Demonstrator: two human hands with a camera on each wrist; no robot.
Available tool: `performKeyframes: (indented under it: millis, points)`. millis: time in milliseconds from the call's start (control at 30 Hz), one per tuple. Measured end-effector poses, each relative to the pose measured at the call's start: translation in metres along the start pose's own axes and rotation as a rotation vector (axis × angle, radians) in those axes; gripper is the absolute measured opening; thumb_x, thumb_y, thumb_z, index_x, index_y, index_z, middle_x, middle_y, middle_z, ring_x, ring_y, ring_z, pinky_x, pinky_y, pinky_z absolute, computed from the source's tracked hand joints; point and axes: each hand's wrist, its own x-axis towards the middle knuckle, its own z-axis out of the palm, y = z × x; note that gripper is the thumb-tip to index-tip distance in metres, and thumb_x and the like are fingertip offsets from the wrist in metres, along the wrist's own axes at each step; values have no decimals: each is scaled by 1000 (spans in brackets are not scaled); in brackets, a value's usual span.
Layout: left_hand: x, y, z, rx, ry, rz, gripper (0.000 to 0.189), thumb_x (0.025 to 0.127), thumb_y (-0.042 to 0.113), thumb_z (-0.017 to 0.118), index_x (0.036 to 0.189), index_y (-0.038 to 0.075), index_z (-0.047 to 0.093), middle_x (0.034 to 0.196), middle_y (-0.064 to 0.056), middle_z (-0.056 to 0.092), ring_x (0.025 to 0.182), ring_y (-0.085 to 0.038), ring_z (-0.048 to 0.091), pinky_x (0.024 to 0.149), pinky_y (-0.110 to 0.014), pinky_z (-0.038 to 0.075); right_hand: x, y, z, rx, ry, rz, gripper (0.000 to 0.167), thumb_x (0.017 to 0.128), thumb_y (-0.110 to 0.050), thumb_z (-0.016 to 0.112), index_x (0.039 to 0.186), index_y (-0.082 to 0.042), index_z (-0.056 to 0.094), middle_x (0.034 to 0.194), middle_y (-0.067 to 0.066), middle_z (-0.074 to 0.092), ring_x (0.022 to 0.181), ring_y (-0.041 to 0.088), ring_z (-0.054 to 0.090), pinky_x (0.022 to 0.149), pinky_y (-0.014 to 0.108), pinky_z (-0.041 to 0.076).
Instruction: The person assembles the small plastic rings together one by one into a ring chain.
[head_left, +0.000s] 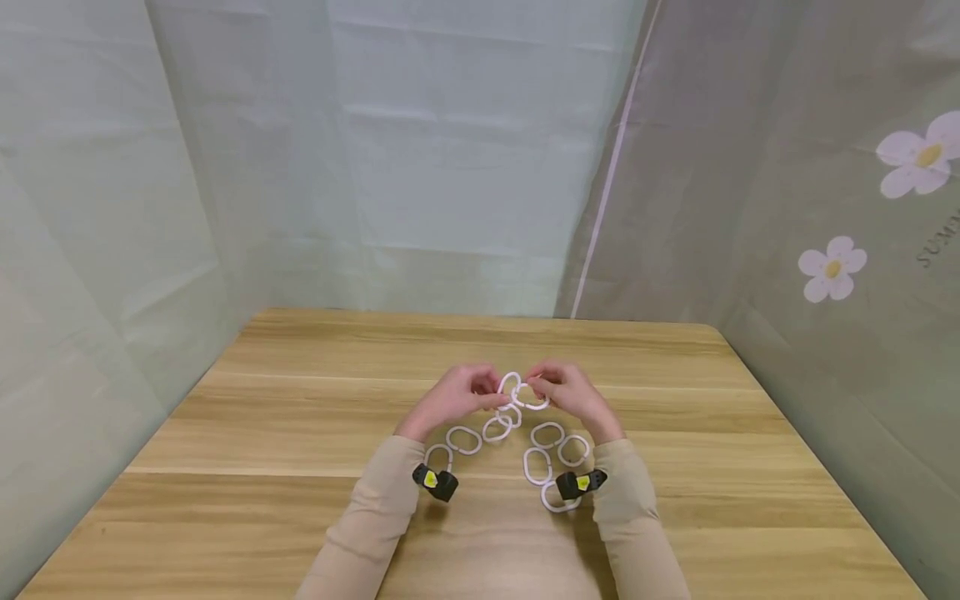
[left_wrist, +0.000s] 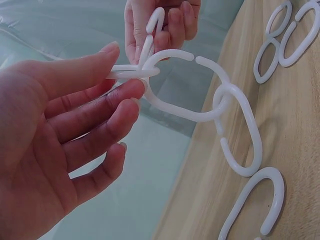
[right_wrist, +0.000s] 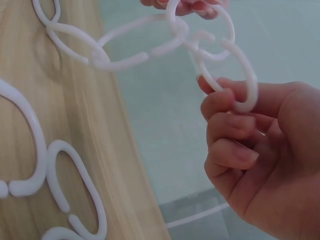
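White plastic open-ended curtain rings are linked into a short chain. My left hand (head_left: 457, 393) pinches one oval ring (right_wrist: 231, 31) between thumb and fingertips, above the table. From it hangs another ring (left_wrist: 185, 114), with a further linked ring (left_wrist: 256, 140) reaching down to the tabletop. Facing it, my right hand (head_left: 572, 392) pinches a ring (right_wrist: 251, 75) by its lower end, the gap turned up and toward the left hand. That ring crosses the left hand's ring and appears hooked through it.
The wooden table (head_left: 300, 417) carries more white rings. Several lie near the right forearm, including an oval ring (head_left: 527, 467); an oval ring (head_left: 463, 428) lies near the left wrist. Pale curtains (head_left: 465, 167) surround the table. Each wrist wears a black camera (head_left: 444, 485).
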Motion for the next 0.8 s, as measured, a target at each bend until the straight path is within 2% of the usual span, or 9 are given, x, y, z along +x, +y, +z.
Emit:
performKeyframes:
  millis: [200, 300, 467, 633, 800]
  points:
    - [0, -3, -3, 8, -7, 2, 13, 88, 17, 71, 88, 6, 63, 79, -6, 67, 69, -10, 60, 67, -25, 51, 1, 0, 2, 2, -9, 36, 26, 97, -18, 57, 107, 5, 62, 69, -5, 47, 57, 5, 40, 50, 18, 33]
    - [-1, -5, -5, 27, 2, 8, 13, 88, 16, 70, 87, 6, 62, 78, -5, 67, 67, -9, 59, 65, -24, 50, 0, 1, 2, 44, -23, 53, 24, 96, -14, 58, 110, 6, 61, 71, -6, 50, 59, 5, 42, 51, 18, 34]
    - [-1, -11, -9, 22, 25, 6, 11, 88, 15, 70, 88, 6, 63, 78, -7, 67, 69, -15, 61, 65, -24, 51, -4, 1, -2, 128, -77, 44, 29, 93, -4, 58, 117, 10, 54, 79, -2, 54, 61, 6, 46, 56, 20, 38]
    - [-2, -15, -13, 9, 45, -15, 8, 89, 13, 69, 90, 6, 65, 80, -7, 69, 74, -27, 65, 66, -25, 51, -8, 2, -8, 211, -91, 53, 39, 91, -10, 60, 124, 7, 52, 86, -6, 57, 66, 6, 51, 61, 19, 41]
    - [-3, -15, -16, 13, 53, -30, 7, 89, 15, 69, 93, 9, 67, 81, -7, 69, 79, -33, 66, 69, -30, 53, -8, 4, -14, 284, -93, -11, 40, 91, -15, 63, 120, 10, 51, 82, -9, 61, 64, 4, 51, 58, 18, 37]
